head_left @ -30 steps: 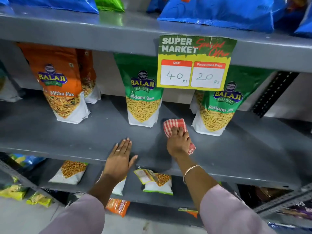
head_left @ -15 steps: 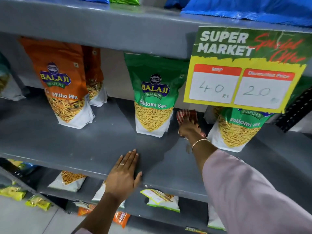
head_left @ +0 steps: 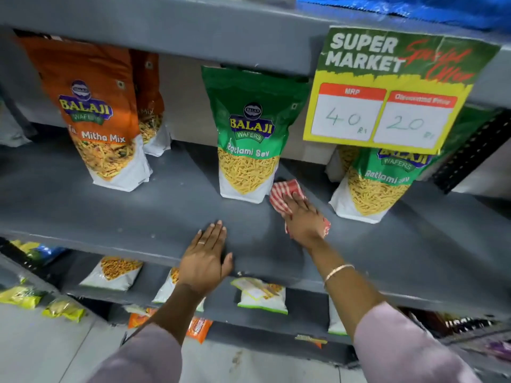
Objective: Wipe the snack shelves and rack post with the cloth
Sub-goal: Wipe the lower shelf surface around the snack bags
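A red-and-white checked cloth (head_left: 283, 193) lies flat on the grey middle shelf (head_left: 116, 217), between two green Ratlami Sev bags. My right hand (head_left: 302, 218) presses down on the cloth, covering most of it. My left hand (head_left: 206, 258) rests flat, fingers spread, on the shelf's front edge and holds nothing. The black perforated rack post (head_left: 470, 153) runs up at the far right, behind the right green bag.
An orange Mitha Mix bag (head_left: 102, 128) and green Ratlami Sev bags (head_left: 249, 139) (head_left: 378, 183) stand on the shelf. A yellow price sign (head_left: 392, 89) hangs from the upper shelf (head_left: 193, 31). Snack packets (head_left: 261, 295) lie on the lower shelf.
My right hand has drawn the cloth back from the rear of the shelf toward the front, between the green bags. The left hand has stayed on the shelf edge.
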Demonstrator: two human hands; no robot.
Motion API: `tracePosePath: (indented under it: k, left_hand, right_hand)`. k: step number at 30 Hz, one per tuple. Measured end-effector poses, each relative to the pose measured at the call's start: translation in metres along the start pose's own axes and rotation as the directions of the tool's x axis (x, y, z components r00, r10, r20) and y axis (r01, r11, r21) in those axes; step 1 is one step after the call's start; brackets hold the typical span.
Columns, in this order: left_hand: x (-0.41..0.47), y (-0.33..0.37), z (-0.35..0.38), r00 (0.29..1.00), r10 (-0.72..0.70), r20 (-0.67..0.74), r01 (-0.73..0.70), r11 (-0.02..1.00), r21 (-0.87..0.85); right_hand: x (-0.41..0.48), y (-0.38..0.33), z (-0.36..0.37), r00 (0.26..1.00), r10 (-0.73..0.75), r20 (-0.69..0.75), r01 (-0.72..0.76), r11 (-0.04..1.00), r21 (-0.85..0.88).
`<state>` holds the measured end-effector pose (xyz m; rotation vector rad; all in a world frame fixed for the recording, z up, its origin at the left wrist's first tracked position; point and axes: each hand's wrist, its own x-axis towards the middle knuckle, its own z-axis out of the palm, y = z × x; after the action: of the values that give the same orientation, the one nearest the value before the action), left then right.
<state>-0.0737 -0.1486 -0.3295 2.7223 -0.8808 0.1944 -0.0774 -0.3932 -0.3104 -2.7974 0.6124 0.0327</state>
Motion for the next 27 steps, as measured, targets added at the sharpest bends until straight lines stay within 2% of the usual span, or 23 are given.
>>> tracePosePath:
  k: [5, 7, 8, 9, 10, 11, 12, 13, 14, 15, 16, 17, 18, 20, 22, 24, 26, 27]
  left_hand:
    - [-0.002, 0.002, -0.005, 0.999, 0.013, 0.042, -0.012, 0.999, -0.031]
    - [-0.004, -0.001, -0.003, 0.998, 0.03, 0.053, -0.031, 0.999, 0.02]
    - [-0.004, -0.002, -0.001, 0.998, 0.034, 0.054, -0.036, 0.999, 0.035]
    - [-0.004, -0.003, 0.001, 0.999, 0.034, 0.035, -0.035, 0.999, 0.03]
    - [-0.004, -0.003, 0.002, 0.999, 0.027, 0.021, -0.027, 1.0, 0.016]
    - [-0.004, -0.003, 0.003, 1.0, 0.022, 0.007, -0.022, 1.0, 0.006]
    - [-0.003, -0.002, 0.003, 1.0, 0.024, 0.016, -0.024, 0.999, 0.023]
    - [-0.004, -0.002, 0.004, 0.999, 0.023, 0.033, -0.025, 0.999, 0.046]
    - [-0.004, -0.003, 0.005, 0.999, 0.026, 0.042, -0.028, 0.998, 0.062]
    - [-0.003, -0.004, 0.006, 0.999, 0.025, 0.044, -0.028, 0.997, 0.065]
    - [-0.003, -0.005, 0.006, 0.999, 0.023, 0.048, -0.026, 0.998, 0.062]
    - [-0.003, -0.006, 0.006, 0.998, 0.024, 0.057, -0.028, 0.997, 0.068]
    - [-0.003, -0.006, 0.006, 0.997, 0.026, 0.067, -0.031, 0.997, 0.075]
    - [-0.003, -0.006, 0.006, 0.998, 0.034, 0.061, -0.038, 0.997, 0.064]
    - [-0.004, -0.004, 0.002, 0.998, 0.04, 0.044, -0.04, 0.999, 0.001]
    - [-0.005, -0.004, 0.0, 0.998, 0.047, 0.029, -0.047, 0.999, -0.012]
    - [-0.007, -0.004, -0.002, 0.999, 0.04, 0.034, -0.038, 0.999, -0.032]
    - [-0.007, -0.003, -0.002, 0.999, 0.035, 0.037, -0.033, 0.998, -0.055]
  right_hand:
    - [-0.105, -0.018, 0.01, 0.977, -0.169, -0.134, 0.174, 0.985, 0.024]
    - [-0.134, -0.018, 0.004, 0.979, -0.196, -0.059, 0.202, 0.972, 0.117]
    - [-0.142, -0.016, -0.005, 0.98, -0.192, 0.049, 0.174, 0.951, 0.255]
    - [-0.146, -0.012, -0.019, 0.963, -0.223, 0.149, 0.13, 0.873, 0.47]
    - [-0.149, -0.009, -0.035, 0.943, -0.278, 0.183, 0.074, 0.712, 0.698]
    - [-0.148, -0.003, -0.049, 0.942, -0.304, 0.146, 0.041, 0.533, 0.845]
    - [-0.145, 0.003, -0.06, 0.962, -0.259, 0.085, 0.042, 0.45, 0.892]
    - [-0.14, 0.011, -0.065, 0.991, -0.126, 0.041, 0.031, 0.523, 0.852]
    - [-0.133, 0.017, -0.062, 0.998, 0.065, 0.002, -0.047, 0.712, 0.701]
    - [-0.126, 0.018, -0.056, 0.973, 0.229, 0.004, -0.208, 0.876, 0.435]
    - [-0.121, 0.017, -0.044, 0.936, 0.351, 0.04, -0.352, 0.923, 0.152]
    - [-0.121, 0.01, -0.029, 0.918, 0.395, 0.032, -0.393, 0.918, -0.043]
    - [-0.122, -0.002, -0.016, 0.933, 0.358, 0.022, -0.352, 0.926, -0.136]
    - [-0.129, -0.026, 0.003, 0.996, 0.094, -0.006, -0.094, 0.991, -0.096]
    - [-0.14, -0.035, 0.007, 0.987, -0.16, 0.021, 0.159, 0.986, 0.056]
    - [-0.147, -0.019, -0.008, 0.975, -0.193, 0.108, 0.172, 0.969, 0.178]
    - [-0.153, 0.011, -0.023, 0.986, -0.097, 0.133, 0.067, 0.976, 0.209]
    - [-0.157, 0.028, -0.031, 0.994, 0.002, 0.105, -0.024, 0.978, 0.208]
